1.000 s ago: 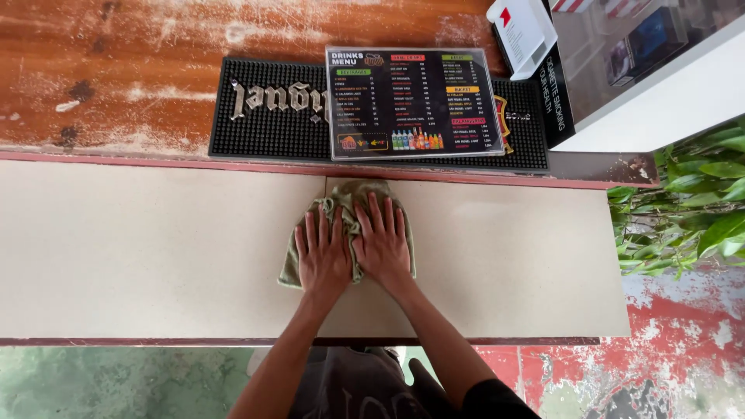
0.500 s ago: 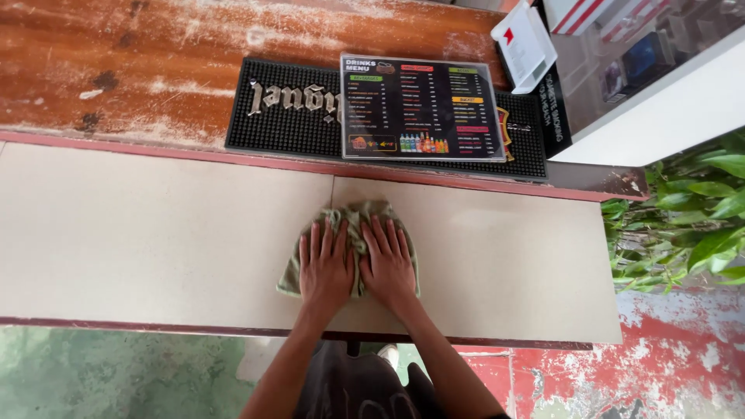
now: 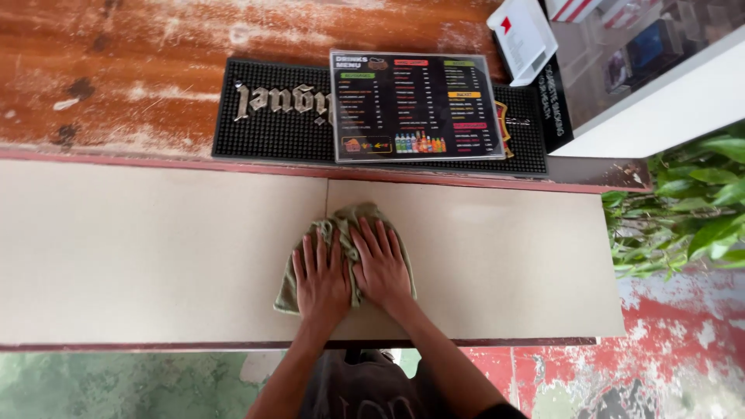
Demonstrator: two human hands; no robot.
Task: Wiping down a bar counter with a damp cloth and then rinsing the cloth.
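1. Both hands lie flat on a crumpled greenish cloth [image 3: 341, 233] near the middle of the pale tiled surface [image 3: 155, 248]. The left hand [image 3: 320, 281] and right hand [image 3: 380, 266] sit side by side, fingers spread and pressing down, not clamped on anything.
2. How far along? Hard to say honestly. The surface looks clean and dry all over, no streaks or wet patches I can make out, so I can't tell wiped from unwiped.
3. At 12 o'clock from the cloth: a black rubber bar mat [image 3: 272, 109] with a laminated menu card [image 3: 415, 105] on it, up on the worn wooden counter [image 3: 116, 54].
4. Green plant [image 3: 691, 202] at 3 o'clock, off the edge. Nothing on the surface blocks the cloth.
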